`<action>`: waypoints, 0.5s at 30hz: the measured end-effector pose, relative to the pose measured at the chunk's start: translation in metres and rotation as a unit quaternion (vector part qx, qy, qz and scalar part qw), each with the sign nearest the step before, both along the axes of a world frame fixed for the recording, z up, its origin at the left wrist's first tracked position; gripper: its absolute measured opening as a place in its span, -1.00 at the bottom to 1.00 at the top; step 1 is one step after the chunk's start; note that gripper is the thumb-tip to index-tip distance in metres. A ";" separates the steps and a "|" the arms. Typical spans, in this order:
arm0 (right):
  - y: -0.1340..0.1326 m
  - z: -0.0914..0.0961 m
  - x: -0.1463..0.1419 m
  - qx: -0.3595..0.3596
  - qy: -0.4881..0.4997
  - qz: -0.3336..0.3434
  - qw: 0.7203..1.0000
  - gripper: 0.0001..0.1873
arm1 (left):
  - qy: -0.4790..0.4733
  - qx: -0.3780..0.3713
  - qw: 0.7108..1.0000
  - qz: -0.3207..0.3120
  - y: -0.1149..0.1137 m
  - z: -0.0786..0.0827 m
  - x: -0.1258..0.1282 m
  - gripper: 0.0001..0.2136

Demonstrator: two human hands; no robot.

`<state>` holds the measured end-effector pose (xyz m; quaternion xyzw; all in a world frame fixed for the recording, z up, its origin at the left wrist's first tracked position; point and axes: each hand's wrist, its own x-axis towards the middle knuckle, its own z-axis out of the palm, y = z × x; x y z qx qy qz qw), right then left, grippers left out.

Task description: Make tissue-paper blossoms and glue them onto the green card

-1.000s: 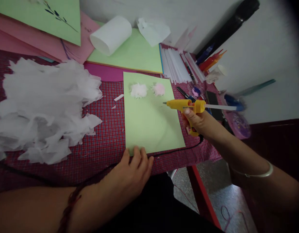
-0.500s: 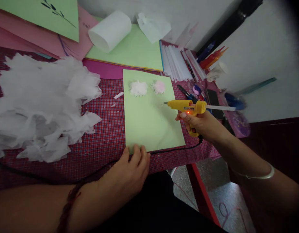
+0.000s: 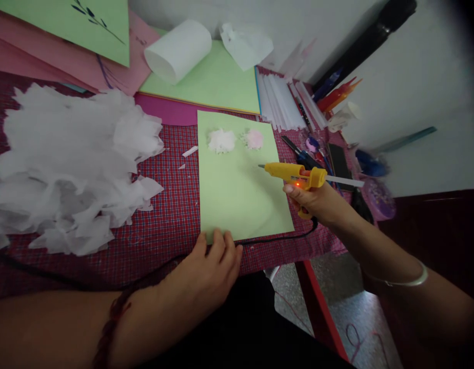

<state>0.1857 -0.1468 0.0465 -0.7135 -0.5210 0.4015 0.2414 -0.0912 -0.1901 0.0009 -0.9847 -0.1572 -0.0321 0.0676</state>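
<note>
Head view: the right hand has its grip clenched on a yellow plastic hot-glue gun. The nozzle is poised over a pale green paper sheet on the desk, below a white fluffy tuft and a pink fluffy tuft. The left hand, grip released, pins the sheet's near edge. Gluing seems in hand, and a dab calls for lowering the nozzle. A black cord runs along that edge, and a heap of white tissue scraps lies to the left.

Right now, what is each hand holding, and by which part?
Right hand grips the yellow glue gun by its handle; left hand holds nothing, just presses the green sheet.
</note>
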 end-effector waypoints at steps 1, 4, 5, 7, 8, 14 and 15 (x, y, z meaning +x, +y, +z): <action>0.000 0.002 0.000 -0.005 -0.002 0.006 1.000 -0.53 | -0.003 -0.003 1.000 0.003 0.000 -0.001 0.000 -0.59; 0.000 0.008 -0.001 -0.031 0.013 0.013 0.999 -0.52 | -0.017 -0.008 1.000 0.016 -0.002 -0.004 0.000 -0.55; 0.000 0.009 -0.001 -0.031 0.019 0.009 0.999 -0.51 | -0.020 -0.007 1.000 0.019 -0.003 -0.005 0.000 -0.55; 0.001 0.006 0.001 -0.016 0.017 0.005 1.000 -0.47 | -0.018 0.000 1.000 0.022 -0.004 -0.007 -0.001 -0.58; 0.002 0.004 0.002 -0.007 0.009 0.006 1.000 -0.45 | -0.015 0.004 1.000 0.019 -0.004 -0.008 -0.001 -0.59; 0.007 -0.009 0.005 0.047 -0.025 0.021 0.998 -0.47 | -0.009 0.016 1.000 0.004 -0.003 -0.011 -0.001 -0.65; 0.008 -0.009 0.005 0.055 -0.023 0.024 0.998 -0.50 | -0.010 0.017 1.000 0.003 -0.003 -0.011 -0.001 -0.65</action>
